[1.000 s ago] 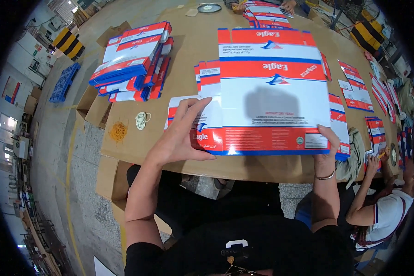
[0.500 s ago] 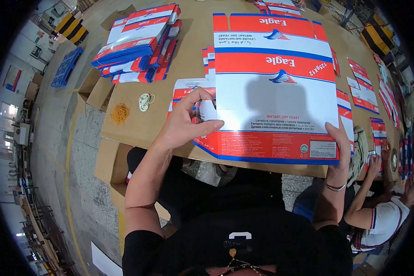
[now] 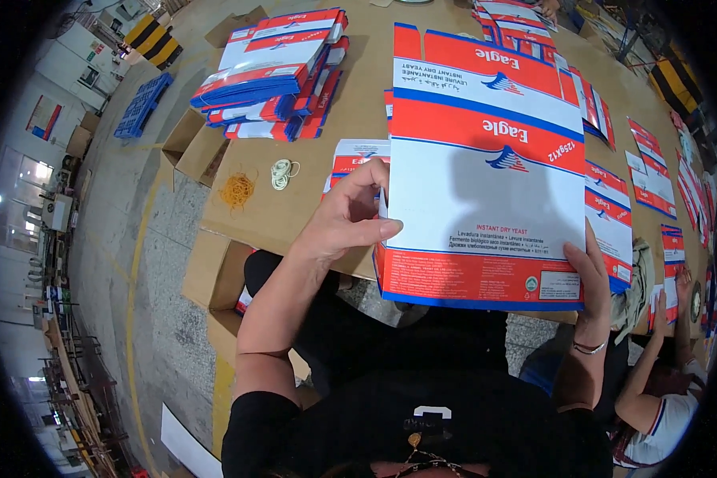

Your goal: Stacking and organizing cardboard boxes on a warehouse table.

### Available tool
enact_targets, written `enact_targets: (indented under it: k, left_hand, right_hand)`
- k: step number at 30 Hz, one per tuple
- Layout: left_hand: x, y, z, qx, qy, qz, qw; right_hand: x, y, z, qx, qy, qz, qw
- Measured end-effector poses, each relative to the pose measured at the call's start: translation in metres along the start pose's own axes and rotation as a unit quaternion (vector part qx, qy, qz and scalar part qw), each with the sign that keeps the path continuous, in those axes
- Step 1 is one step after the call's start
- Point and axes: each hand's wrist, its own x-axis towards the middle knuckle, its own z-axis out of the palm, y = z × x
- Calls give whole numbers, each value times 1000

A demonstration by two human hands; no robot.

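Observation:
A large red, white and blue printed carton blank point(image 3: 486, 199) is held up over the table's near edge, its printed side toward me. My left hand point(image 3: 354, 211) grips its left edge, thumb on the front and fingers curled behind. My right hand point(image 3: 591, 267) holds its lower right edge, thumb on the front, the other fingers mostly hidden behind the board. More printed blanks point(image 3: 609, 209) lie under and to the right of it, and part of another blank point(image 3: 362, 150) shows behind my left hand.
A tall pile of flat cartons point(image 3: 271, 68) stands at the table's far left. Orange rubber bands point(image 3: 237, 190) and a pale coil of bands point(image 3: 281, 174) lie nearer. Open brown boxes point(image 3: 219, 271) flank the table's left edge. At the right, a co-worker's hands point(image 3: 669, 295) handle blanks.
The view has shifted, so the table things sit farther right. The carton blank has tilted slightly, and its left flap by my left hand now shows less. Both hands keep their hold.

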Motion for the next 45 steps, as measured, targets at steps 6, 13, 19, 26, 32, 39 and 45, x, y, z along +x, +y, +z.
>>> enact_targets:
  k: [6, 13, 19, 26, 32, 39, 45]
  left_hand:
    - [3, 0, 1, -6, -5, 41, 999]
    - [9, -2, 4, 269, 0, 130, 954]
    - [6, 10, 22, 418, 27, 61, 906]
    - [2, -6, 15, 230, -24, 34, 972]
    - [0, -9, 14, 215, -26, 36, 976]
    - [5, -8, 18, 142, 20, 96, 985]
    - [13, 5, 20, 329, -65, 32, 942]
  right_hand:
    - [-3, -2, -5, 35, -16, -56, 998]
    - [-21, 4, -18, 72, 109, -214, 968]
    - [-35, 2, -20, 19, 143, -287, 947]
    - [-26, -2, -27, 28, 137, -223, 965]
    - [-25, 0, -22, 74, 130, -201, 968]
    - [-24, -5, -18, 93, 160, -205, 961]
    - [-12, 2, -33, 140, 122, -212, 959]
